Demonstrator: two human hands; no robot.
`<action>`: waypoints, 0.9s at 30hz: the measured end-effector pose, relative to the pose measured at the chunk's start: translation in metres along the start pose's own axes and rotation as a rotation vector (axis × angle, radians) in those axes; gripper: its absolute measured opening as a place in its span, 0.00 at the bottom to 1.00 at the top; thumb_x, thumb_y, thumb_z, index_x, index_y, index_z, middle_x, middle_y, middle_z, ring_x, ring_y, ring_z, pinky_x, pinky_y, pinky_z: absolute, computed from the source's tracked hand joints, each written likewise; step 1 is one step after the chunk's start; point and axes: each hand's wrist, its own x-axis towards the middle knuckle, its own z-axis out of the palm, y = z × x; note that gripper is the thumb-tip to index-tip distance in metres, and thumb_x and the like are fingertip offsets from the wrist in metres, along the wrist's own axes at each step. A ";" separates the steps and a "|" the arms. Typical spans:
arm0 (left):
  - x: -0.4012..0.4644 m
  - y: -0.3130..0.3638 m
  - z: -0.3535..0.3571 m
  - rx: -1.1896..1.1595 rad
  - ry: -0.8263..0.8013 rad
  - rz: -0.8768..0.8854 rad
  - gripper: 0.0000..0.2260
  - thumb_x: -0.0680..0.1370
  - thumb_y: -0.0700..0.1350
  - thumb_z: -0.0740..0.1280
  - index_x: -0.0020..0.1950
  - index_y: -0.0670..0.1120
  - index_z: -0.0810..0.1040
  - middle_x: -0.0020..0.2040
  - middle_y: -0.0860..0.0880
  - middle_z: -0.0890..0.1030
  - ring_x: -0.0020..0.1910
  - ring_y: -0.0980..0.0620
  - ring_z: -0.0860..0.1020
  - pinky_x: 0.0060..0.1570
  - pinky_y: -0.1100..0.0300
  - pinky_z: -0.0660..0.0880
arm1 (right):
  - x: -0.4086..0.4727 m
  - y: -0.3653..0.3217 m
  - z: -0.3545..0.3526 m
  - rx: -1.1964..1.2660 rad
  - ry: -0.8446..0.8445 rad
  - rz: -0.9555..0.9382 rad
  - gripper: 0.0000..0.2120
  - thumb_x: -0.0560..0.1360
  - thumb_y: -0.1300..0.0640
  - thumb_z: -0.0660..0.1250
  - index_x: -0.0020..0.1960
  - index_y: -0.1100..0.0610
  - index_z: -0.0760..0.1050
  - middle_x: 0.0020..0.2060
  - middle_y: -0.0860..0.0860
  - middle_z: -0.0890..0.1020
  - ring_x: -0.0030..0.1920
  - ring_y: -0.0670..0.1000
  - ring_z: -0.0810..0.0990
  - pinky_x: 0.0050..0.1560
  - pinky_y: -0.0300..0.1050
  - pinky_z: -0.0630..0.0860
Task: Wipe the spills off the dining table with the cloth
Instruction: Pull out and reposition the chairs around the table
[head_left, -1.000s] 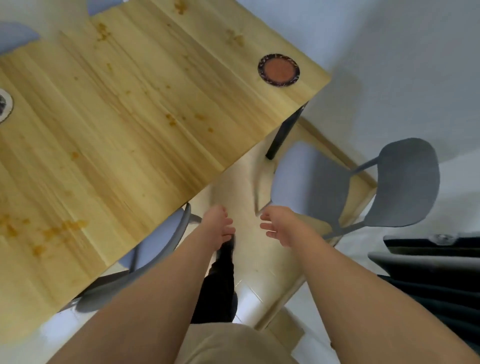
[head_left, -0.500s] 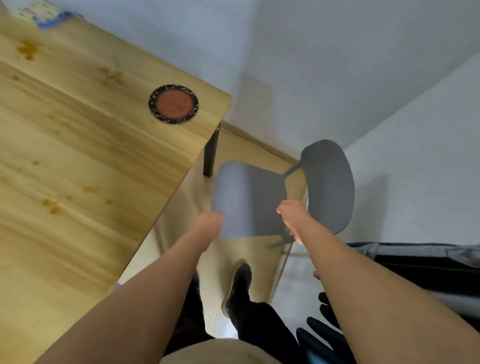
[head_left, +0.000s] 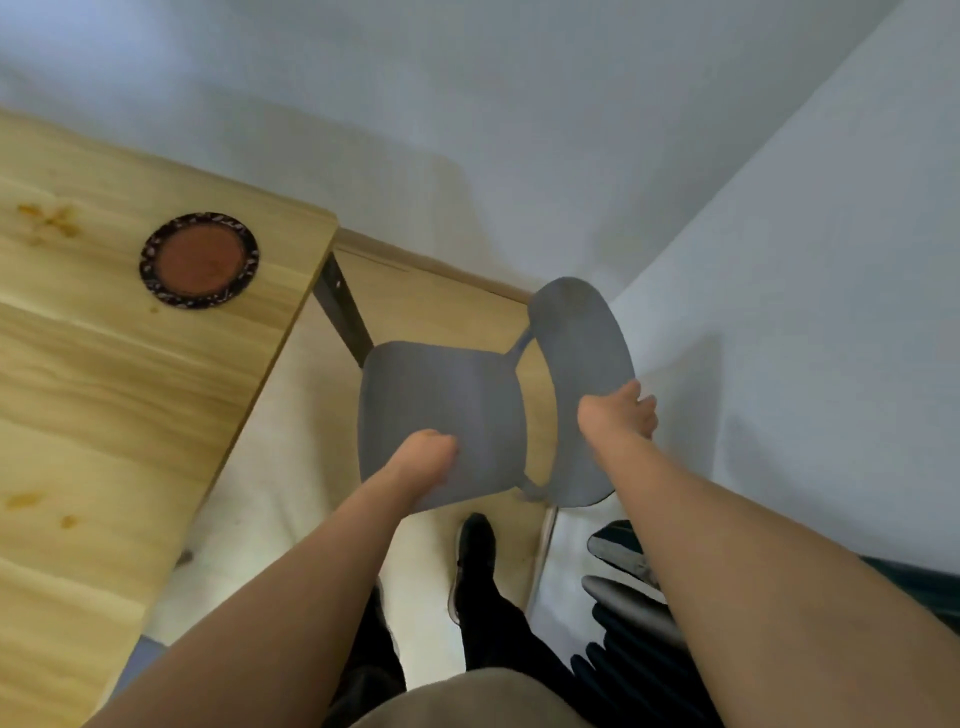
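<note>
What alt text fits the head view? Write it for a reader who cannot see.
A person's left hand and right hand grip a grey plastic chair beside a light wooden dining table. The table bears orange-brown spills and a round brown coaster. No cloth is visible.

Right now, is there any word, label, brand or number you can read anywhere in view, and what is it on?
None readable.
The round coaster on the dining table has a dark patterned rim, too blurred to tell whether it carries lettering.
The grey chair shows no label.
</note>
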 end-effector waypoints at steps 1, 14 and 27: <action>0.001 0.006 0.006 0.015 -0.006 -0.005 0.09 0.78 0.38 0.59 0.39 0.47 0.70 0.39 0.49 0.73 0.34 0.53 0.71 0.33 0.61 0.71 | 0.007 0.003 -0.001 0.012 -0.018 0.023 0.34 0.75 0.56 0.59 0.77 0.57 0.50 0.74 0.58 0.57 0.72 0.61 0.58 0.71 0.56 0.59; -0.019 0.015 0.018 -0.177 -0.130 -0.121 0.11 0.79 0.43 0.59 0.58 0.41 0.75 0.49 0.44 0.81 0.42 0.45 0.78 0.45 0.56 0.72 | 0.002 -0.024 -0.031 -0.027 -0.315 -0.033 0.14 0.67 0.55 0.58 0.47 0.62 0.74 0.33 0.57 0.76 0.30 0.56 0.75 0.34 0.43 0.73; -0.062 -0.025 -0.024 -0.619 -0.539 -0.350 0.36 0.79 0.67 0.47 0.78 0.43 0.54 0.68 0.39 0.73 0.64 0.36 0.73 0.66 0.40 0.67 | -0.084 -0.119 0.038 -0.179 -0.673 -0.354 0.13 0.80 0.56 0.58 0.54 0.65 0.73 0.33 0.57 0.80 0.31 0.53 0.80 0.33 0.44 0.76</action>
